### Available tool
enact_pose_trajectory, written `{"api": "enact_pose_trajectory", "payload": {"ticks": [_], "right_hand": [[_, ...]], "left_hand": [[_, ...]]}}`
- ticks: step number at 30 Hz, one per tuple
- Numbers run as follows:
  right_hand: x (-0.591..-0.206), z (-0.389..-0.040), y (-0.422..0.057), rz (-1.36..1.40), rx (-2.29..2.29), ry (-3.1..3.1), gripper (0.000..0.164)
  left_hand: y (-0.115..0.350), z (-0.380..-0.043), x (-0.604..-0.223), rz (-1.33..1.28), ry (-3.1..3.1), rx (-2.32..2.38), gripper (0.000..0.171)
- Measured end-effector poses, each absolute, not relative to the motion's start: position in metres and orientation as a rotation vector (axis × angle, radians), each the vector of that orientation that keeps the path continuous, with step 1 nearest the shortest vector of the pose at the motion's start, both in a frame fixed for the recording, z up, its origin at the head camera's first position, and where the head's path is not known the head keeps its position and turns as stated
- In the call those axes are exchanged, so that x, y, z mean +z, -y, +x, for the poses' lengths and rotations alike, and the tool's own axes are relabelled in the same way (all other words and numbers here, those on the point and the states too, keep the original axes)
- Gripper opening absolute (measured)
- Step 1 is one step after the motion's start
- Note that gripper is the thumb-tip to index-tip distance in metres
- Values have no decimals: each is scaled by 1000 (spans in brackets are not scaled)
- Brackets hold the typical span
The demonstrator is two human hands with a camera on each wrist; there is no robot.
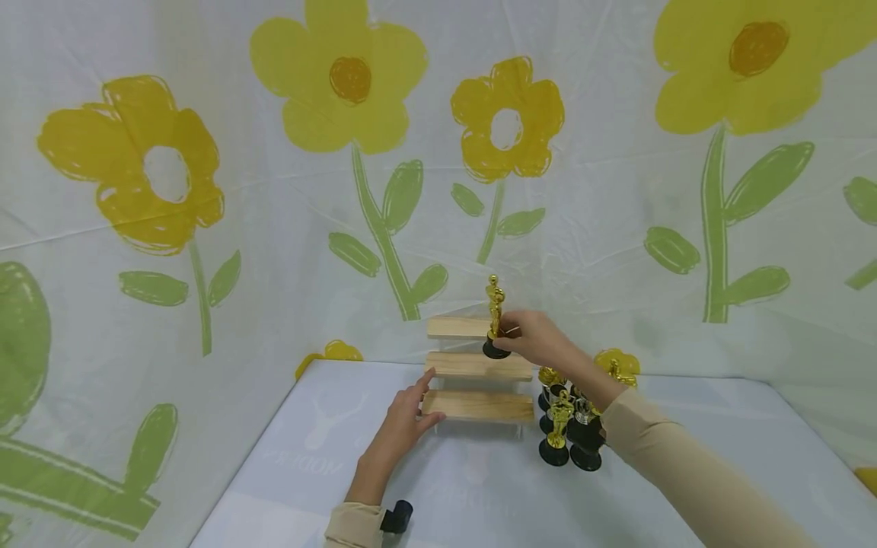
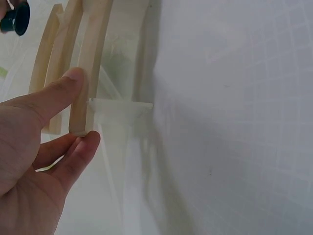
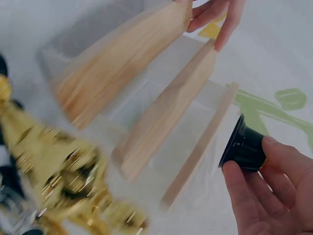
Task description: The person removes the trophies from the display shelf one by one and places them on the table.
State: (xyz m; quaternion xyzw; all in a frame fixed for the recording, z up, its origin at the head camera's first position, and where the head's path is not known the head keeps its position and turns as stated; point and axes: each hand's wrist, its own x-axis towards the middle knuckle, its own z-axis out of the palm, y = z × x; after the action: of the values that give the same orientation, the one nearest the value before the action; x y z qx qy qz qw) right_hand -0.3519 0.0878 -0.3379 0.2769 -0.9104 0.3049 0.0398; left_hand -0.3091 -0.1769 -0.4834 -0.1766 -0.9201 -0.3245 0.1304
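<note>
A small gold figure trophy (image 1: 495,308) is held upright by its black base over the upper boards of a three-step wooden display stand (image 1: 477,406). My right hand (image 1: 540,340) pinches that base between thumb and fingers; in the right wrist view the base (image 3: 246,151) is beside the top board (image 3: 199,147). At the stand's left end is my left hand (image 1: 400,426). Its thumb (image 2: 68,88) lies on the lowest board (image 2: 90,58) and its fingertips (image 2: 89,143) curl against the board's end. Clear supports (image 2: 120,103) carry the boards.
Several gold and black trophies (image 1: 560,415) stand close together right of the stand, partly behind my right forearm. One gold trophy (image 1: 620,373) shows beyond that arm. A white cloth with yellow flowers (image 1: 349,80) hangs behind the white table (image 1: 692,434).
</note>
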Motion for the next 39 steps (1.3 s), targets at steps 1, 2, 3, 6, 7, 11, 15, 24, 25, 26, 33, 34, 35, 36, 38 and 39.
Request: {"api": "enact_pose_trajectory", "payload": {"ticks": [1,2,3,6,7,11,15,24,25,26,33,34,35,36,38,39], "right_hand": [[-338,-350,-93,852,934,2782,14],[-338,-349,-97,852,935,2775,14],[-338,-347,-102,839,940,2775,15],[-338,-341,-116,833,917,2763,17],[-338,-339,-121,826,914,2764,18],[-338,-328,-143,778,883,2776,19],[-338,-318,-166,709,833,2773,18],[-346,-301,-210,655,763,2766,20],[-348,-299,-214,649,763,2768,20],[-350,-296,-218,642,760,2771,21],[-369,-276,-239,589,753,2794,26],[-372,-274,-241,582,753,2794,26],[-376,-272,-244,571,752,2796,25],[-379,-270,-246,558,753,2801,25],[-386,-267,-250,543,760,2814,24],[-389,-265,-252,539,765,2826,25]], "left_hand": [[177,-309,-483,-517,2665,-943,79],[177,-309,-483,-522,2658,-940,79],[177,-309,-483,-521,2653,-941,78],[177,-310,-484,-519,2647,-940,78],[177,-310,-484,-520,2648,-938,78],[176,-310,-485,-521,2651,-944,78],[176,-310,-485,-523,2650,-932,78],[176,-312,-486,-513,2657,-913,79],[176,-313,-486,-510,2659,-910,79],[176,-313,-486,-511,2659,-910,78],[176,-312,-486,-501,2662,-897,79],[176,-312,-486,-501,2662,-896,79],[175,-312,-486,-497,2662,-900,79],[175,-312,-486,-495,2662,-906,79],[174,-312,-486,-486,2663,-912,79],[174,-312,-486,-486,2662,-912,79]]}}
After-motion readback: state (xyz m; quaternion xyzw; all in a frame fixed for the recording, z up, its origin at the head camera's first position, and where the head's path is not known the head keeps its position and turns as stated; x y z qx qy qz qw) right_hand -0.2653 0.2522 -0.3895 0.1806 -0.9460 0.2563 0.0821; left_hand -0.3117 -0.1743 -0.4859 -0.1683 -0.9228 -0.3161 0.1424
